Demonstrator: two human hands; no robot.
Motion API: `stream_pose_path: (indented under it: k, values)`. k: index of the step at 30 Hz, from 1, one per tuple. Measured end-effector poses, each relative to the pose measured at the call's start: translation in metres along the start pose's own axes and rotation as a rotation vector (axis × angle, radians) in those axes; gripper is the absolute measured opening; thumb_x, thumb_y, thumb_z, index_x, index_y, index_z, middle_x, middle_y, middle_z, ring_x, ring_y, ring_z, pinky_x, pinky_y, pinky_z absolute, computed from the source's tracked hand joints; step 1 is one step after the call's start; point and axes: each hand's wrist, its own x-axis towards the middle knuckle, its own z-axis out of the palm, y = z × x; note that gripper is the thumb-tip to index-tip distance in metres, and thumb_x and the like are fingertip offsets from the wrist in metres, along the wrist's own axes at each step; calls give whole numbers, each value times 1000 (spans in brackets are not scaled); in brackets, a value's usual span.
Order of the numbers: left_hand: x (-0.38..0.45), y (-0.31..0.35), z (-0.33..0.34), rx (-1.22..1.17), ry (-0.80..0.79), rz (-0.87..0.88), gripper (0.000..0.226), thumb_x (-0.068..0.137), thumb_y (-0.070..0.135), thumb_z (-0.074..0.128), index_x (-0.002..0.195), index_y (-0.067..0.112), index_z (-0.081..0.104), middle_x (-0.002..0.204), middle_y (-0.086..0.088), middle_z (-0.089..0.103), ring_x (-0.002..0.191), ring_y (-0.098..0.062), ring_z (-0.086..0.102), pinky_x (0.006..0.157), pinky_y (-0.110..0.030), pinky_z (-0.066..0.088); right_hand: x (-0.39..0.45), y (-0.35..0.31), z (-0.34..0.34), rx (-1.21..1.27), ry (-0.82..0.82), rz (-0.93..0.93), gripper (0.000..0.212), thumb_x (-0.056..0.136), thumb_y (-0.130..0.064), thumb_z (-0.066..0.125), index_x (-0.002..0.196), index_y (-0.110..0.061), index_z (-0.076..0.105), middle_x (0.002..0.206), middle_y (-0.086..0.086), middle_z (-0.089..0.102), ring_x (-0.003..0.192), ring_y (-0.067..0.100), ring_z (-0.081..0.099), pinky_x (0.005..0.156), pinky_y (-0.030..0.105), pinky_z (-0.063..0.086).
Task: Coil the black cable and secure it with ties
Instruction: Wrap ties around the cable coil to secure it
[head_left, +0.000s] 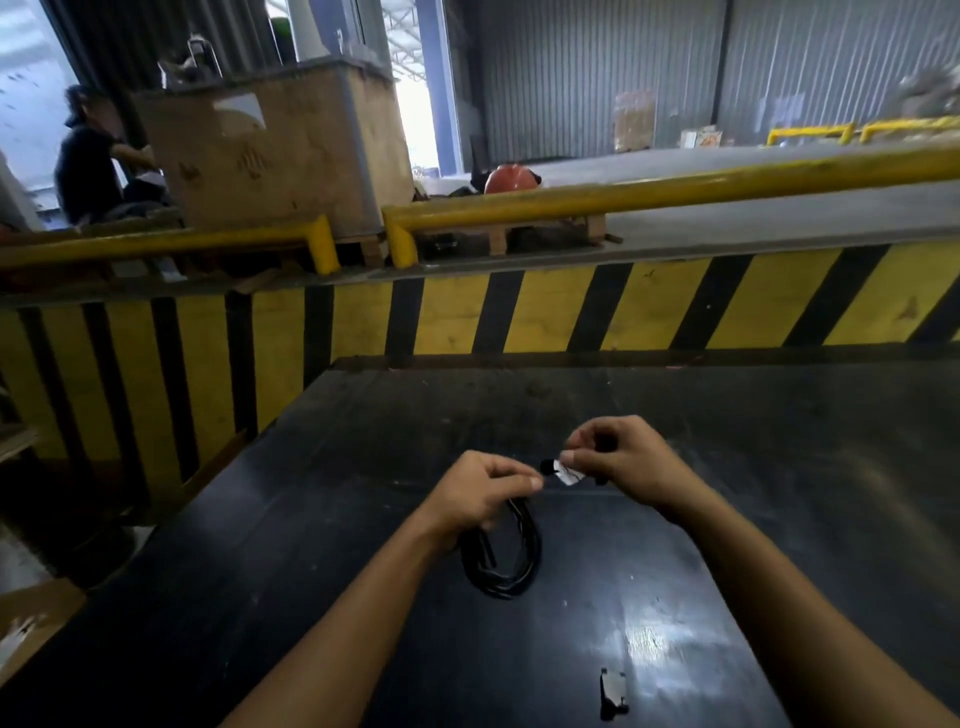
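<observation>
The black cable (511, 558) hangs as a small coil of several loops over the black table (727, 467). My left hand (483, 491) is closed around the top of the coil. My right hand (618, 457) pinches a short white tie or tag (567, 474) that meets the black cable end between the two hands. Whether the tie is wrapped around the coil cannot be told. The lower part of the coil rests near the table surface.
A small dark clip-like object (612, 693) lies on the table near its front edge. A yellow-and-black striped barrier (649, 306) and a yellow rail (675, 192) stand behind the table. A wooden crate (270, 150) and a person (88, 161) are at the far left.
</observation>
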Motion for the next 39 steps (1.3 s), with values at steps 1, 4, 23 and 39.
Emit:
stream_pose_path:
  k: [1,4,23,39]
  values:
    - [3,11,-2,-43,-11,20,4,83,17,69,84,16,73,43,12,50,35,-5,34,36,-19,28,4,-10,-7,-6,-25,-13,4,78,-18,73,79,-15,70,68,2,67,56,4,58,51,16,48]
    - [10,35,-7,-66,-54,85,6,83,16,68,83,14,74,46,9,47,37,-6,33,37,-20,27,12,-32,-23,-33,-92,-37,8,79,-17,72,86,-15,69,73,3,65,60,7,59,54,18,49]
    - [21,79,-15,-96,-99,162,20,87,15,61,95,-2,69,47,11,51,34,-3,35,32,-16,28,-1,-48,-31,-293,173,-398,10,80,-23,71,89,-18,74,99,-10,63,89,3,61,75,19,53]
    - [18,78,-8,-107,92,252,7,84,19,67,80,15,70,50,12,53,36,-2,40,33,-18,31,-4,-55,-54,-84,388,-298,13,90,-21,56,83,-32,59,73,-6,67,69,-1,67,58,10,52]
